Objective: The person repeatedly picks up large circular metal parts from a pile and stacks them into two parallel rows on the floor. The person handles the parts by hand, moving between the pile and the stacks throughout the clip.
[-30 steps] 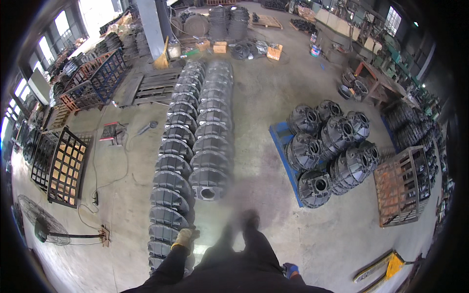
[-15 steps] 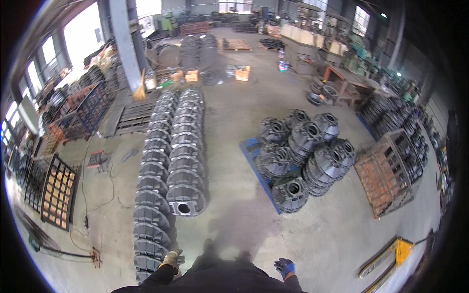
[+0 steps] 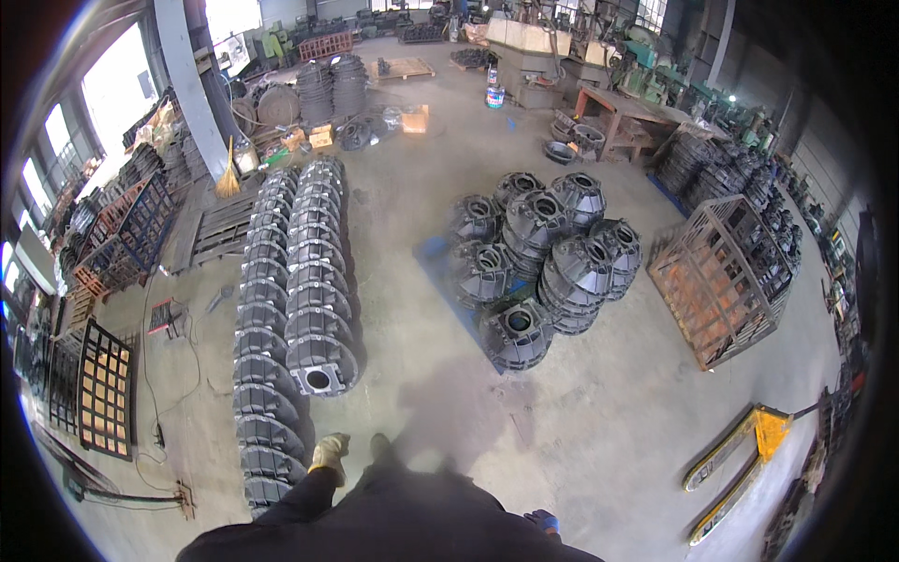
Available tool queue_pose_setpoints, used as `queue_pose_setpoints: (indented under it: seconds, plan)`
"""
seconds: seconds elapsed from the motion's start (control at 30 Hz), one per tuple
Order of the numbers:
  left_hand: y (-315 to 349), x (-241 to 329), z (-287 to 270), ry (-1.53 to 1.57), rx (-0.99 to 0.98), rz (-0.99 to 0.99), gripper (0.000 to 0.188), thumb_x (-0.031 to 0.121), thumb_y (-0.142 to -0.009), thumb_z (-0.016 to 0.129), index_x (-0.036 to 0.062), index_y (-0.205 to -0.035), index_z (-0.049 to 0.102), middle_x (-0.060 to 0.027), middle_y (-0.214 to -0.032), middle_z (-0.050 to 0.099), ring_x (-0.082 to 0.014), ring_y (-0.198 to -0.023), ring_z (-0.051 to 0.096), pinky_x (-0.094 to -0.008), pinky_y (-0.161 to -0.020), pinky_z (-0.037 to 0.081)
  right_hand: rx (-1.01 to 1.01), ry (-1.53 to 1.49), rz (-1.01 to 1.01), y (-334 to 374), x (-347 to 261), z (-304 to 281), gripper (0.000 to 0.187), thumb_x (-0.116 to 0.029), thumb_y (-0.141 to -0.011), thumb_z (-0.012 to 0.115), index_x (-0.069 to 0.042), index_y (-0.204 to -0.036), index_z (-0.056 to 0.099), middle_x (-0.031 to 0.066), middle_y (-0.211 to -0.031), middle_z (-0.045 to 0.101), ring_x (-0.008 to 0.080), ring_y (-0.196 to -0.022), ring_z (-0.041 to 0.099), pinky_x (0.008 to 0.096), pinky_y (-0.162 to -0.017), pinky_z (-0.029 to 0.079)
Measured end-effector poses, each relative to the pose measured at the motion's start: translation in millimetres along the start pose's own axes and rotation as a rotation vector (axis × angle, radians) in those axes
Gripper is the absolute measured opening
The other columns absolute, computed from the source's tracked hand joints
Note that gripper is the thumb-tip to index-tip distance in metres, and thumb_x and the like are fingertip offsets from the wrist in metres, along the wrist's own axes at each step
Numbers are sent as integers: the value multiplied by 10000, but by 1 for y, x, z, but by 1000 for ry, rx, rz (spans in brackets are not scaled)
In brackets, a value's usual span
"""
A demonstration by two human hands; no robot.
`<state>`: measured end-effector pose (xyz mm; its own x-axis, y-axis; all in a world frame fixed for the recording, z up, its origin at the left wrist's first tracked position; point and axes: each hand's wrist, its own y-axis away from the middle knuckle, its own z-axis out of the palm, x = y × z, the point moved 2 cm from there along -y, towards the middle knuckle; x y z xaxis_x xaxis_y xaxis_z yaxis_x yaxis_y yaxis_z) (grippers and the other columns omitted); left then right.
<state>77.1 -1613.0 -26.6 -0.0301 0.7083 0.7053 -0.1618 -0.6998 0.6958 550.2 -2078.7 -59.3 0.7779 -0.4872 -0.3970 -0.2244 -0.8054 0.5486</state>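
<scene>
A: Where is the left hand (image 3: pixel 329 453) lying in relation to the parts?

B: Pale-gloved, it is hanging just to the right of the near end of the left row (image 3: pixel 260 328), a line of dark housings standing close together on the floor. Whether it is touching the nearest housings, one cannot tell.

A: What are its fingers doing?

B: They are appearing bent; whether they are clenching or hanging loose, one cannot tell.

A: And the right hand (image 3: pixel 543 521)?

B: Blue-gloved, it is showing only partly beside the dark clothing, well apart from both rows. Its fingers are too hidden for one to tell their state.

A: What is flanking the left row?

B: The right row (image 3: pixel 314 276) is running alongside it, ending farther from the person, with a round opening facing forward. Farther right, a blue pallet (image 3: pixel 435 270) is bearing a stack (image 3: pixel 576 272) of similar housings.

A: And beyond that?

B: A barred crate (image 3: pixel 712 290) is standing right of the stack, while a yellow pallet jack (image 3: pixel 773 433) is resting nearer the person.
</scene>
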Motion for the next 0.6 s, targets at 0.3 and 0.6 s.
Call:
queue_pose_setpoints:
  seconds: [0.3, 0.6]
  plan:
    - [15, 47, 42, 39, 74, -55, 312, 246, -854, 644, 71, -1111, 617, -95, -862, 678, -200, -690, 625, -337, -650, 467, 255, -690, -192, -65, 38, 95, 212, -349, -819, 577, -181, -922, 655, 92, -891, 649, 328, -904, 620, 465, -761, 506]
    - [16, 79, 47, 254, 219, -47, 188, 191, -858, 621, 27, -949, 606, -96, -757, 633, -192, -602, 598, -327, -563, 450, 165, -714, -96, -73, 24, 61, 329, -389, -838, 589, -224, -1112, 668, 87, -1096, 674, 292, -1102, 592, 434, -938, 475]
